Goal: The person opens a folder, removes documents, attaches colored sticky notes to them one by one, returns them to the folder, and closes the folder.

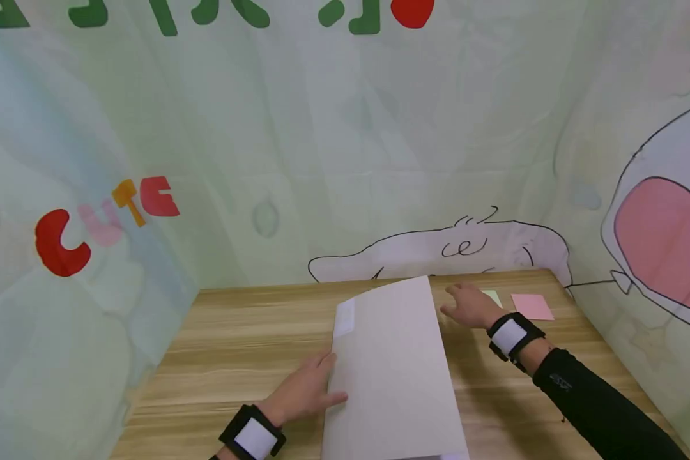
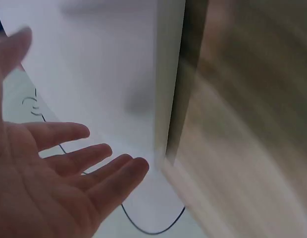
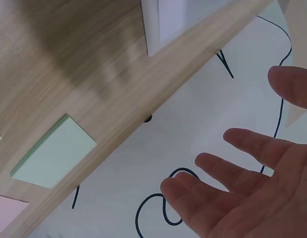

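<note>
Folder [image 1: 393, 377] on tbl [image 1: 253, 345]; sticky notes [image 1: 531, 306] R of it, nr back.

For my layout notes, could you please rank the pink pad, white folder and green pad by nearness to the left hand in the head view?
1. White folder, immediately right.
2. Green pad, beyond the folder.
3. Pink pad, farthest right.

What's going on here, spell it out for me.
A person has both hands around a large white folder-like item on a wooden table. The left hand is at its left edge, though firm contact cannot be made out. The right hand is open beside its far right corner, holding nothing. A green pad and a pink pad lie on the table to the right.
</note>
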